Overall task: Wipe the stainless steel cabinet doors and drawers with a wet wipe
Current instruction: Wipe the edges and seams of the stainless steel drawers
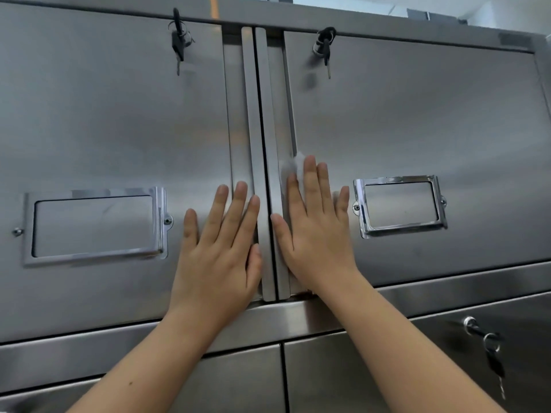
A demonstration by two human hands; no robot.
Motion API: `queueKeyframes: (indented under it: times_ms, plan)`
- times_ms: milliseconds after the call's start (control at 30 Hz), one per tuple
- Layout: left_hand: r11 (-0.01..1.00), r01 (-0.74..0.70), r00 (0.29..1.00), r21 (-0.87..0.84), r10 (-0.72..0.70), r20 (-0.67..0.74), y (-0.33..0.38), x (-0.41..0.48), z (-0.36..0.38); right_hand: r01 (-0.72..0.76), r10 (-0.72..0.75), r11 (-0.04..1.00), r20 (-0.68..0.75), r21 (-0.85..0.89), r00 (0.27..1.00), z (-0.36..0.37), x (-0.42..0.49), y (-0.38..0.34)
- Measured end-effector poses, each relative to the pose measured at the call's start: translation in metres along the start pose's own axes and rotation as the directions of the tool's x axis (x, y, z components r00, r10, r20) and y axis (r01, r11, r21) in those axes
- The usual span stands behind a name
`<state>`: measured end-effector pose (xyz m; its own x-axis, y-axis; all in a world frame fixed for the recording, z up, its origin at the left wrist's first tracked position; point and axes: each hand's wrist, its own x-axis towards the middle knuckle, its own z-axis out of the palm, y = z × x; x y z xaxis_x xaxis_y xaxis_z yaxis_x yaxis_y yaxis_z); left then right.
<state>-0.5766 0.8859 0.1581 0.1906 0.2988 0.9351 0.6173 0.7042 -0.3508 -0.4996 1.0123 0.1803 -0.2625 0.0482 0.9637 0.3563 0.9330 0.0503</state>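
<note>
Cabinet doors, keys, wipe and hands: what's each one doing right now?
left door: shut.
right door: shut.
left door key: in its lock, another key dangling.
right door key: in its lock, another key dangling.
lower key: in its lock, another key dangling.
wet wipe: bunched, pressed against the right door.
left hand: flat on the left door, holding nothing.
right hand: flat, pressing the wet wipe.

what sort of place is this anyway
Probably a workplace storage area, perhaps a lab, clinic or commercial kitchen; I can't tell which. Clues: stainless steel cabinet doors, keys hanging in their locks, and chrome label holders screwed on the fronts.
</note>
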Motion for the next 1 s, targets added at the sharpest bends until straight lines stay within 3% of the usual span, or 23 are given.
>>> queueKeyframes:
  times_ms: [300,600,1000]
  plan:
    - [1.000,0.018,0.999,-0.007,-0.017,0.027,0.005,-0.011,-0.003,-0.018,0.020,0.998,-0.050,0.055,0.999,0.014,-0.078,-0.006]
    - [1.000,0.018,0.999,-0.008,-0.018,0.050,0.006,-0.010,-0.004,-0.063,0.064,0.998,0.019,-0.030,0.998,0.004,-0.024,-0.004]
    - [0.999,0.031,0.997,-0.027,-0.030,0.065,0.007,-0.011,-0.004,-0.074,0.072,0.995,0.037,0.064,0.997,0.010,-0.090,-0.012]
